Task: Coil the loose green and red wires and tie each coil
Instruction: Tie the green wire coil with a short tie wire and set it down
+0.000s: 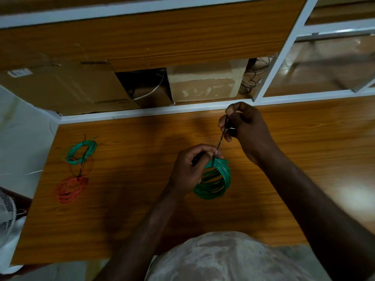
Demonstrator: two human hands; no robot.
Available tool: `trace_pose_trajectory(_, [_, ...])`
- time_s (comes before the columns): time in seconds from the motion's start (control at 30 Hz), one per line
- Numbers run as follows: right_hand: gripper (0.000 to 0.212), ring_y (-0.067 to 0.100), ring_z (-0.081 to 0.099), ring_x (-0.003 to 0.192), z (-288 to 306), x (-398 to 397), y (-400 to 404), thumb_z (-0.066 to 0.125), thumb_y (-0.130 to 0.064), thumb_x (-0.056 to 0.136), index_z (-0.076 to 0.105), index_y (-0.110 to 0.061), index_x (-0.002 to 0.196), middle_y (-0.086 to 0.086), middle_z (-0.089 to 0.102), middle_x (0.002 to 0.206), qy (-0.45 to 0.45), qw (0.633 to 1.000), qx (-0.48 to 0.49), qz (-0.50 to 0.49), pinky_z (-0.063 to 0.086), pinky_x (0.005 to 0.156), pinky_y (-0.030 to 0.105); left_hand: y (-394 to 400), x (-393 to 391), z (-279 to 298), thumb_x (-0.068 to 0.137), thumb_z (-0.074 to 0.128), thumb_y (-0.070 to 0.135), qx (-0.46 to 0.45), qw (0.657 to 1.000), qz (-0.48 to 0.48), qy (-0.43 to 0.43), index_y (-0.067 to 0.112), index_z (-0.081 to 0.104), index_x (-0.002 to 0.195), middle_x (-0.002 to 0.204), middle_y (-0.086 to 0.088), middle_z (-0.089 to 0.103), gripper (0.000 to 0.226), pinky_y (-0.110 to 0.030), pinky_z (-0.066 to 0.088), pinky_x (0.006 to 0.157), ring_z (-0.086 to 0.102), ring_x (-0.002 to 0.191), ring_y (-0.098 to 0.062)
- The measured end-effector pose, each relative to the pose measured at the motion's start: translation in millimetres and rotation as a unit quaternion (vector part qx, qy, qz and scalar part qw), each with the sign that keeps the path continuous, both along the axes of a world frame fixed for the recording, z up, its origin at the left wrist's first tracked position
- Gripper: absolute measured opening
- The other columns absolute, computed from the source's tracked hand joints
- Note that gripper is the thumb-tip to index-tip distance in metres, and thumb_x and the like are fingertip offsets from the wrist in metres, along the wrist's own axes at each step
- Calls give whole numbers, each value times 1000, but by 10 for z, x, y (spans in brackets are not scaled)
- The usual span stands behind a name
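A thick green wire coil [215, 180] hangs just above the wooden table [132, 209] near its middle. My left hand [190, 169] grips the coil's top edge and one end of a thin dark tie [221, 138] that wraps the coil. My right hand [243, 126] pinches the tie's other end and holds it taut, up and to the right. At the table's left lie a smaller green coil [81, 152] and, nearer to me, a red coil [70, 189], each with a dark tie on it.
A white frame rail [142, 113] borders the table's far edge. Behind it stand cardboard boxes [67, 90] and loose cables under a wooden shelf. A white fan grille [7, 209] sits beyond the table's left edge.
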State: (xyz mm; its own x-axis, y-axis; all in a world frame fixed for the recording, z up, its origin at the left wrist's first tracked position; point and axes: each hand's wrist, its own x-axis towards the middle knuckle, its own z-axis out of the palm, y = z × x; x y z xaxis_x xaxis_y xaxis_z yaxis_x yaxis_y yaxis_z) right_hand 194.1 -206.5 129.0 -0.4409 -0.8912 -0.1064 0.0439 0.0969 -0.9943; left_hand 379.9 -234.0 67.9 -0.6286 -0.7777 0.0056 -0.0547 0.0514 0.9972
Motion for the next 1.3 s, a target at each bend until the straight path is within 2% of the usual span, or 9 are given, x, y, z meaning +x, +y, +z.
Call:
trace_pose_trajectory(0.1, [15,31,60,71,87,-1,-36,44,-10,114,54,-8,103,9,64,77,-21,1000,-1,6,51,55,32,10,7,-4,110,48,-3,24,999,-20,23,-12,69,108,100,-13,79,23,-10,48,66,67,66,6])
trace_pose_trajectory(0.2, [15,25,65,69,161,-28,-70,45,-10,114,54,-10,103,8,61,76,-48,999,7,21,53,54,31,2,30,55,108,52,-2,-9,999,-37,7,-16,69,103,70,21,70,22,-3,39,60,59,57,13])
trace_pose_trajectory(0.37, [18,18,49,58,146,2,-189,41,-5,113,50,-10,99,1,53,70,34,999,-12,22,37,51,26,-21,34,77,107,62,11,-14,999,-28,-23,-3,66,96,101,-12,80,18,-10,42,60,59,59,10])
trace_pose_trajectory(0.53, [18,18,53,58,81,40,-255,40,-2,111,52,-9,100,1,56,69,70,997,0,25,41,53,28,-12,86,-6,108,62,24,-37,997,-14,-71,12,67,95,66,10,60,18,-23,39,56,50,52,0])
trace_pose_trajectory(0.7, [19,32,75,88,61,-38,-200,50,-15,113,55,-3,127,16,73,106,45,995,15,85,64,73,40,2,243,-8,109,61,26,33,997,58,-40,14,71,104,84,-24,70,17,-27,35,47,45,44,-11])
trace_pose_trajectory(0.9, [52,14,63,134,-161,322,395,53,-54,105,52,-31,152,-4,67,144,133,922,101,348,57,107,37,195,449,5,108,62,24,82,985,150,-29,10,72,104,57,-9,58,18,-23,38,41,49,40,-12])
trace_pose_trajectory(1.07, [24,25,75,107,-501,604,638,58,-27,110,64,-12,128,9,76,113,127,908,120,380,60,89,60,468,655,12,104,68,17,101,976,192,-34,-2,71,114,77,-12,77,22,-26,59,52,72,57,-18])
trace_pose_trajectory(1.2, [21,10,76,90,-643,922,748,53,-24,112,68,-10,113,4,77,104,95,915,142,365,60,71,32,561,924,-94,99,76,13,50,971,224,-62,0,75,111,73,-20,75,18,-28,57,51,67,52,-26])
trace_pose_trajectory(1.3, [18,8,76,95,-670,1388,760,52,-25,112,67,-15,117,1,77,109,58,921,138,360,65,78,35,540,1369,-184,100,75,18,31,971,227,-75,8,78,109,78,-13,77,14,-29,59,56,70,59,-25])
